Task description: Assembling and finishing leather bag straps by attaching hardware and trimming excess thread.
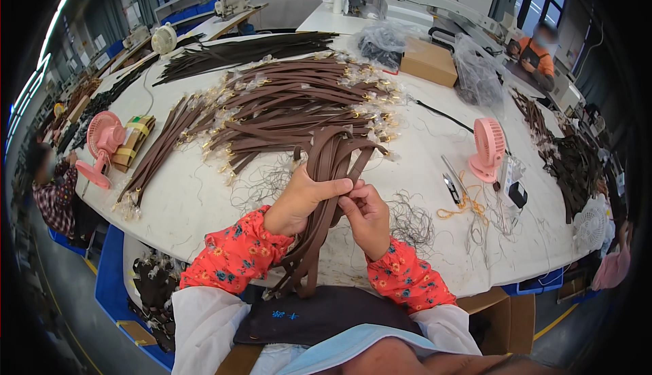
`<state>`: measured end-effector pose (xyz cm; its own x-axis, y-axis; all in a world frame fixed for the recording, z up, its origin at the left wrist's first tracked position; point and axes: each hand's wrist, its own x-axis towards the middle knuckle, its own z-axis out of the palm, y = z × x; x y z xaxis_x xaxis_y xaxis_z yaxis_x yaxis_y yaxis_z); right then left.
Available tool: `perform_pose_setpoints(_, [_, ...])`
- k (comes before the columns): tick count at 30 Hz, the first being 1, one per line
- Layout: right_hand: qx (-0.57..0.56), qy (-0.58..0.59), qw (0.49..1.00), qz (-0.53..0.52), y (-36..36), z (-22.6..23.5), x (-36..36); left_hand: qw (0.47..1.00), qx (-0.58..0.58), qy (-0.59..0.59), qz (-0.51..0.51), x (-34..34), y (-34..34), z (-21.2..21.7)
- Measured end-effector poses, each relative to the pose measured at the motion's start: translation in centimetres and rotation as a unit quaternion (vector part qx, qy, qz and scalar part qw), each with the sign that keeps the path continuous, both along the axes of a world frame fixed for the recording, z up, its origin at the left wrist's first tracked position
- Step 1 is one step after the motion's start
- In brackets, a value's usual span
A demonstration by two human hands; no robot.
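Note:
A bundle of brown straps (314, 239) hangs bent over in front of me, its lower ends drooping past the table's near edge. My left hand (303, 197) is wrapped round the bundle, with the thumb lying across it. At the bundle's right side my right hand (367, 219) pinches one of the straps between thumb and fingertips. Just beyond both hands lies a large pile of brown straps (292, 103) with gold-coloured metal ends in clear plastic wrapping.
Black straps (238, 54) lie behind the pile. Pink fans stand at left (102, 147) and right (486, 147). Thread snips (450, 188), loose thread (411, 222) and a power strip (513, 181) are on the white table (380, 266). A cardboard box (429, 62) sits far back. Other people work at both sides.

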<state>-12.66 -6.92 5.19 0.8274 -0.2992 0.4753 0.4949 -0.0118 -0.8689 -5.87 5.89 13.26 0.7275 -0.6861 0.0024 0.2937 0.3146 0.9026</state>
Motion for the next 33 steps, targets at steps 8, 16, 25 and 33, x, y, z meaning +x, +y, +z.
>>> perform_pose_setpoints(8, [-0.132, -0.009, 0.991, 0.004, -3.0, 0.5, -1.2, 0.997, -0.011, -0.067, 0.049, -0.1, 0.0, -0.7])
perform_pose_setpoints(16, [-0.47, 0.148, 0.805, -0.332, -20.3, -3.1, -3.7, 0.994, 0.041, -0.078, 0.058, 0.1, 0.3, -0.9])
perform_pose_setpoints(25, [-0.621, 0.31, 0.607, -0.387, -24.3, -5.7, -5.3, 0.992, 0.083, -0.088, 0.026, -0.4, 0.1, -1.5])
perform_pose_setpoints(33, [-0.628, 0.301, 0.607, -0.383, -24.7, -5.0, -6.2, 0.989, 0.108, -0.09, 0.036, -0.5, -0.1, -1.1])
